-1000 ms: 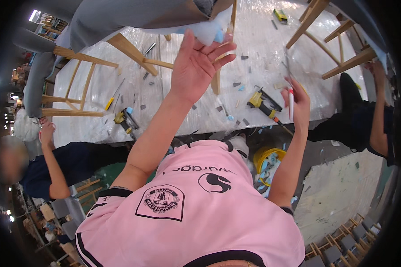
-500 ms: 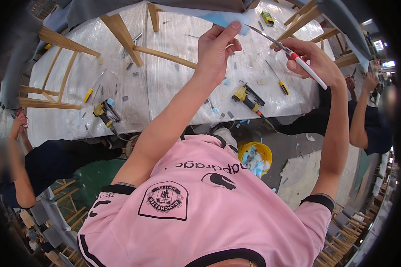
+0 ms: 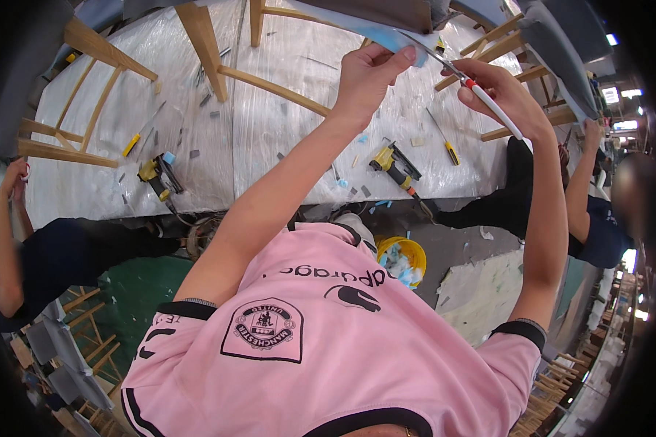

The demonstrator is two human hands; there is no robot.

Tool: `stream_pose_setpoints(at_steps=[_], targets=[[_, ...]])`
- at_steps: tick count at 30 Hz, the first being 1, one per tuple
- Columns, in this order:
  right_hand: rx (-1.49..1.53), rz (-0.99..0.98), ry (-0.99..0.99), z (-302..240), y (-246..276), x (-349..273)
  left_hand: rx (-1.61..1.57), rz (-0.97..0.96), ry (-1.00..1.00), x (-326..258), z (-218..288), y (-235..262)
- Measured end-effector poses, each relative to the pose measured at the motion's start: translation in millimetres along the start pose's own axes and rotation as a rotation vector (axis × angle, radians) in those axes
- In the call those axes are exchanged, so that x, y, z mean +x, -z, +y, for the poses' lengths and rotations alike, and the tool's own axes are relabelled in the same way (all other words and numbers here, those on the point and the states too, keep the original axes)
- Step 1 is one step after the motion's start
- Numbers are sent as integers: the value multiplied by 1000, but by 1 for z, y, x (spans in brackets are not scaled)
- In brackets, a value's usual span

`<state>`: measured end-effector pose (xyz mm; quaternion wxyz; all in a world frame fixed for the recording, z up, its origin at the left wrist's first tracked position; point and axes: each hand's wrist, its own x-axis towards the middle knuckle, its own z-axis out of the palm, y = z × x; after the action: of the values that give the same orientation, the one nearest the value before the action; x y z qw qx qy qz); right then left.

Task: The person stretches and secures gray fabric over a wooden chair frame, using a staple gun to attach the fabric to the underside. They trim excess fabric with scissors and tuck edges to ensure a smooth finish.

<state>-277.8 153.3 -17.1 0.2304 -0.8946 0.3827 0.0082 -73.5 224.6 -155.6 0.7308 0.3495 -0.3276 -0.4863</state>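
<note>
A chair with a dark grey seat [image 3: 397, 11] and wooden legs [image 3: 202, 47] stands at the far edge, partly cut off. Along its seat edge runs thin light blue and white sheet material [image 3: 386, 35], whose loose edge is pinched in my left hand [image 3: 372, 79]. My right hand [image 3: 504, 93] is closed around scissors [image 3: 492, 109] with white and red handles. Their blades reach up-left to the sheet beside my left fingertips. How far the blades are apart is hard to make out.
Two yellow-black staple guns [image 3: 395, 164] [image 3: 160, 178] and yellow-handled screwdrivers [image 3: 452, 153] [image 3: 132, 143] lie on the plastic-covered table [image 3: 284, 171]. A yellow bucket [image 3: 417, 251] holds blue and white scraps. Co-workers stand at left [image 3: 73, 251] and right [image 3: 594, 229]. More chairs [image 3: 95, 51] surround the table.
My left hand has moved slightly right and down along the blue sheet's edge. The scissor blades now lie against the sheet, closer to the seat. The whole view has shifted a little.
</note>
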Motion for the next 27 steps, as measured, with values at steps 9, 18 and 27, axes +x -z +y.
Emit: stream_pose_setpoints(at_steps=[9, 18, 27], targets=[[61, -2, -17, -12, 2, -2, -29, -46, -28, 1, -1, 1], [145, 54, 5, -6, -2, -3, -12, -62, -17, 3, -2, 2], [148, 118, 38, -4, -21, -8, 124, -217, 26, 4, 13, 27]])
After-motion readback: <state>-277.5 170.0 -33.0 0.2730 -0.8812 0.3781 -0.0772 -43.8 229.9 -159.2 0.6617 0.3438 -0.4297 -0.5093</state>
